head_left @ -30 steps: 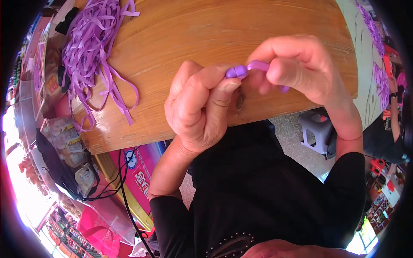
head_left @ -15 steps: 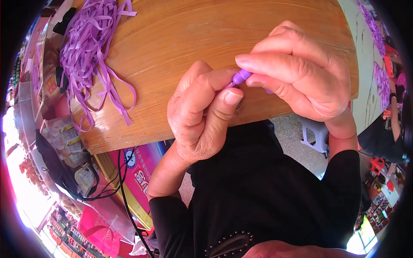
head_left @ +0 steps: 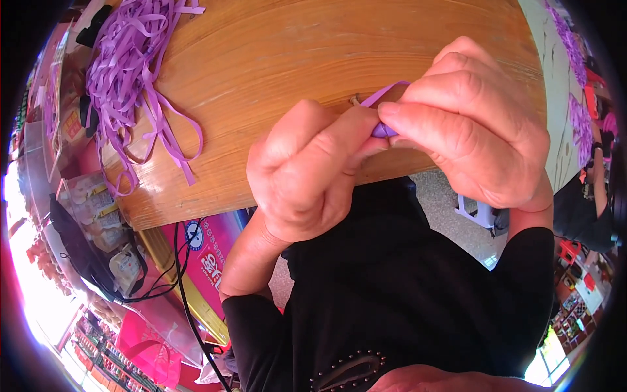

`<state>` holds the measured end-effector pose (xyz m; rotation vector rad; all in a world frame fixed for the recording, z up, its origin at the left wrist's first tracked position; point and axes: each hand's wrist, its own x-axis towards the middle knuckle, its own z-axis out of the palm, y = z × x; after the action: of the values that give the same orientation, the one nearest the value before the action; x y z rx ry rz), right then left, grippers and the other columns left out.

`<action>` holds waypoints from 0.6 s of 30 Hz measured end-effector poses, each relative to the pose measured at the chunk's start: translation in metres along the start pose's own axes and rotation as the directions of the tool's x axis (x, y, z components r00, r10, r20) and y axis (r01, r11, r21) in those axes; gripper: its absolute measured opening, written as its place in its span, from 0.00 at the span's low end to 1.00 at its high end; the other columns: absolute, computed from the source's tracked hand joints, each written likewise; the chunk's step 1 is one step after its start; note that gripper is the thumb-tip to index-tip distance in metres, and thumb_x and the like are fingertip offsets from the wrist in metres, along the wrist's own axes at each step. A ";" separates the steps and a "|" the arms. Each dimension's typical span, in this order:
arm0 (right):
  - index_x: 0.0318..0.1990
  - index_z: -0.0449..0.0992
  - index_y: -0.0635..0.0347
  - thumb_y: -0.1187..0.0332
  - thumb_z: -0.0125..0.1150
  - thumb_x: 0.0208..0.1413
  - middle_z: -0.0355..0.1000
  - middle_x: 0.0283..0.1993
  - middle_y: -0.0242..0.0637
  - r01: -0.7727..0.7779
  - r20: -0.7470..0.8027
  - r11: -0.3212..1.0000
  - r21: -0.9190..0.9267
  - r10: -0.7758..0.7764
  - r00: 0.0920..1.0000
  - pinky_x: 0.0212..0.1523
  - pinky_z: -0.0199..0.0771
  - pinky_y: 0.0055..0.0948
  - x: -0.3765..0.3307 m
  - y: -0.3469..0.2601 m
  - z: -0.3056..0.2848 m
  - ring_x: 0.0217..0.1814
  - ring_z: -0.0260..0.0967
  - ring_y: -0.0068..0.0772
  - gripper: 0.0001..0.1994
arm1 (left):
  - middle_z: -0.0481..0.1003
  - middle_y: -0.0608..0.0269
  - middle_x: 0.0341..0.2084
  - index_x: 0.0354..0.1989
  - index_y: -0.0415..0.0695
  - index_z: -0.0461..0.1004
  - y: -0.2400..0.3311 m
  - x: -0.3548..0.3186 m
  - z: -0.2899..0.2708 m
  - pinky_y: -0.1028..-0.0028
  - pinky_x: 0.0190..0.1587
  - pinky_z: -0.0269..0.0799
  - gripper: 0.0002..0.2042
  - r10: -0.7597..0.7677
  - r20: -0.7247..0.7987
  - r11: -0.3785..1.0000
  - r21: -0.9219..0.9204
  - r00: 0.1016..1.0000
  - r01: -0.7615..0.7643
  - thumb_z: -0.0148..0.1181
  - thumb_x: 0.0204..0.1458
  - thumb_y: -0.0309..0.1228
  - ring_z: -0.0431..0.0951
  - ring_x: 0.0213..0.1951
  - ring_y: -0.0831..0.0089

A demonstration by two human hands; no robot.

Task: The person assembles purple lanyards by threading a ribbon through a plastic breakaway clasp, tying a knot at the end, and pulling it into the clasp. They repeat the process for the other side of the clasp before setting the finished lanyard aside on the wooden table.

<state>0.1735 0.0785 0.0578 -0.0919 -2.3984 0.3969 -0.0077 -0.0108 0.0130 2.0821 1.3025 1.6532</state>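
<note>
A small glossy purple bead-like piece (head_left: pixel 384 130) is pinched between my two hands above the front of the table; its exact kind is too covered to tell. My left hand (head_left: pixel 304 173) is closed, its thumb and index finger pressing on the piece from the left. From the right, my right hand (head_left: pixel 480 124) grips it with thumb and index finger, the other fingers curled. A flat purple ribbon (head_left: pixel 385 93) arcs up behind the fingertips and runs into the right hand. Most of the piece hides behind the fingers.
A heap of purple ribbons (head_left: pixel 130 65) lies at the table's far left, with strands trailing toward the front edge. The wooden table (head_left: pixel 274 59) has a worn front edge. Black cables (head_left: pixel 179 274) hang at left. A white stool (head_left: pixel 477 212) stands below, and another person's arm (head_left: pixel 599 173) shows at far right.
Both hands have moved slightly right and down. My left hand has rolled over, so its thumb is now mostly hidden. Less of the purple piece shows, and a ribbon loop has appeared behind it.
</note>
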 end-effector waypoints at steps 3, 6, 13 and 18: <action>0.39 0.77 0.69 0.75 0.69 0.44 0.71 0.30 0.42 -0.120 0.055 0.992 0.033 0.118 0.991 0.26 0.64 0.31 0.004 -0.010 -0.005 0.26 0.67 0.36 0.13 | 0.65 0.65 0.20 0.33 0.35 0.80 -0.002 -0.003 0.003 0.74 0.19 0.64 0.16 0.137 -0.054 0.988 0.086 0.989 -0.132 0.71 0.31 0.22 0.68 0.18 0.72; 0.36 0.77 0.68 0.72 0.69 0.47 0.70 0.28 0.40 -0.255 0.103 0.966 0.040 0.250 0.963 0.25 0.63 0.30 0.007 -0.016 -0.008 0.25 0.66 0.35 0.11 | 0.64 0.66 0.21 0.32 0.35 0.80 -0.004 -0.007 0.004 0.74 0.18 0.63 0.18 0.203 -0.036 0.958 0.213 0.979 -0.191 0.69 0.25 0.23 0.67 0.18 0.74; 0.32 0.76 0.65 0.72 0.67 0.52 0.71 0.27 0.36 -0.423 0.198 0.888 0.182 0.389 0.900 0.24 0.63 0.27 0.004 -0.007 0.001 0.24 0.66 0.31 0.06 | 0.63 0.67 0.21 0.32 0.35 0.80 -0.008 -0.013 0.005 0.75 0.18 0.62 0.16 0.243 0.058 0.928 0.278 0.968 -0.250 0.66 0.27 0.19 0.66 0.17 0.75; 0.36 0.77 0.68 0.72 0.66 0.53 0.73 0.30 0.40 -0.347 0.144 0.930 0.118 0.329 0.933 0.26 0.67 0.25 0.002 -0.006 0.003 0.27 0.70 0.32 0.08 | 0.66 0.63 0.21 0.34 0.36 0.79 -0.007 -0.012 0.008 0.74 0.19 0.65 0.12 0.074 -0.012 0.978 0.195 0.997 -0.071 0.67 0.37 0.20 0.68 0.18 0.71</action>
<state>0.1705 0.0722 0.0586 -0.4336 -2.4672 0.7525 -0.0042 -0.0118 -0.0028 2.2535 1.4646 1.6380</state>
